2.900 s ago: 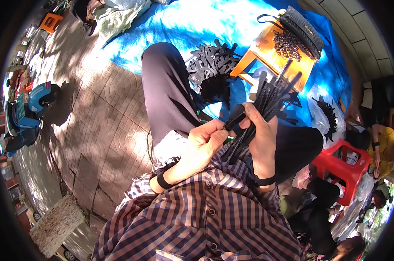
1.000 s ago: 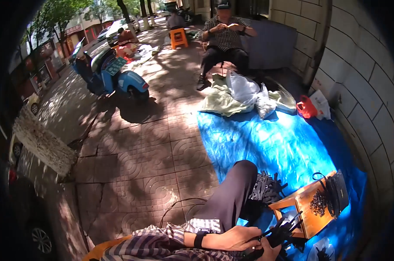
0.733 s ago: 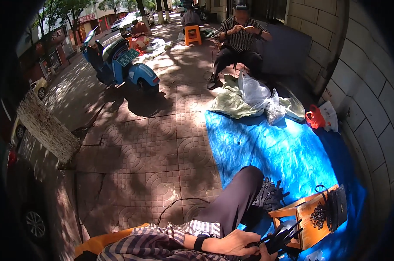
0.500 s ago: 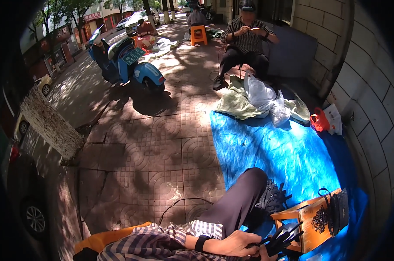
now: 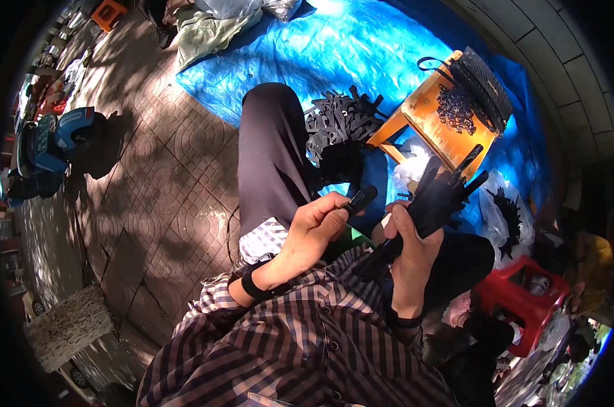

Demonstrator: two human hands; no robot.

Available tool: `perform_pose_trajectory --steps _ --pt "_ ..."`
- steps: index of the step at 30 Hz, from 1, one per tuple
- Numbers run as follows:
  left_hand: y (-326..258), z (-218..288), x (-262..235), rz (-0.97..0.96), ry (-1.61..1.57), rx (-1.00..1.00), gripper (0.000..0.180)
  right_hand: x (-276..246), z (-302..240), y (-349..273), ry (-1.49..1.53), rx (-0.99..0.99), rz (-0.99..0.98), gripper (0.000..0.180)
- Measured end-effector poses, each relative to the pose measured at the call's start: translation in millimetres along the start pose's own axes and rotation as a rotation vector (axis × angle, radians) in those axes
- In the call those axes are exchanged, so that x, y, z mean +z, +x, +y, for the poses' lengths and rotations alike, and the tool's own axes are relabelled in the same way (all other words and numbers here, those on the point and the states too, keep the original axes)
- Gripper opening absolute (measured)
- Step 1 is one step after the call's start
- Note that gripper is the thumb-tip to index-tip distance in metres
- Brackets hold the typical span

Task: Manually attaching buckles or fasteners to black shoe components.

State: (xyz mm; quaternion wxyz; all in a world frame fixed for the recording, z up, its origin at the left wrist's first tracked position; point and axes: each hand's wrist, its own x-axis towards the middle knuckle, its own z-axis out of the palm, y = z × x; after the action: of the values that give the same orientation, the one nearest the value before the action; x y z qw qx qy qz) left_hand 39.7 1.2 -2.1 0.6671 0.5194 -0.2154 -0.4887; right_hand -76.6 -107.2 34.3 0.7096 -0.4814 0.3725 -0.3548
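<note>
My left hand (image 5: 310,234) is closed, pinching a short black strip (image 5: 362,199) between thumb and fingers over my lap. A few centimetres to its right, my right hand (image 5: 413,254) grips a bundle of long, thin black strips (image 5: 437,203). The bundle's ends fan out past the fingers, up and to the right. What exactly the strips are, I cannot make out. Beyond my bent knee lies a heap of similar black pieces (image 5: 344,122). On the wooden stool (image 5: 421,102) in front of me rest a pile of small black rings (image 5: 457,110) and a black pouch (image 5: 484,88) with a strap.
A blue tarp (image 5: 286,64) spreads under the stool. To the right stand a see-through bag (image 5: 500,230) with black pieces and a red plastic stool (image 5: 554,295). Paving (image 5: 171,176), a blue scooter (image 5: 73,129) and a tree trunk (image 5: 73,322) are at left; a tiled wall (image 5: 544,51) is far right.
My view has tilted down toward my lap. My hands, close together at the bundle before, are now apart, the left one holding a single black strip.
</note>
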Motion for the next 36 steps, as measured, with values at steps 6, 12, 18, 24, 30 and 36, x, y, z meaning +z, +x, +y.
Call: perform_pose_trajectory --steps 6,12,18,24,30,36 --pt "-4.8 -11.6 19.1 -0.057 0.063 -0.065 0.014 -9.9 16.8 -5.6 -0.202 -0.077 -0.019 0.021" --pt "-5.6 -17.1 13.7 -0.118 0.079 -0.087 0.015 -22.1 27.7 -1.7 -0.148 -0.008 0.035 0.021" --pt "4.1 -36.9 13.1 0.046 0.062 -0.048 0.01 -25.1 50.3 15.2 0.019 0.14 -0.026 0.018" --pt "79.6 -18.9 5.3 0.271 0.818 0.619 0.036 -49.9 59.5 33.1 0.478 0.319 0.051 0.017" --pt "33.9 -2.4 27.1 -0.076 0.685 0.087 0.009 -50.3 50.9 37.9 0.51 0.224 0.114 0.023" --pt "16.3 -18.8 33.0 -0.153 0.607 0.004 0.012 -45.5 49.0 36.8 0.446 0.205 0.148 0.023"
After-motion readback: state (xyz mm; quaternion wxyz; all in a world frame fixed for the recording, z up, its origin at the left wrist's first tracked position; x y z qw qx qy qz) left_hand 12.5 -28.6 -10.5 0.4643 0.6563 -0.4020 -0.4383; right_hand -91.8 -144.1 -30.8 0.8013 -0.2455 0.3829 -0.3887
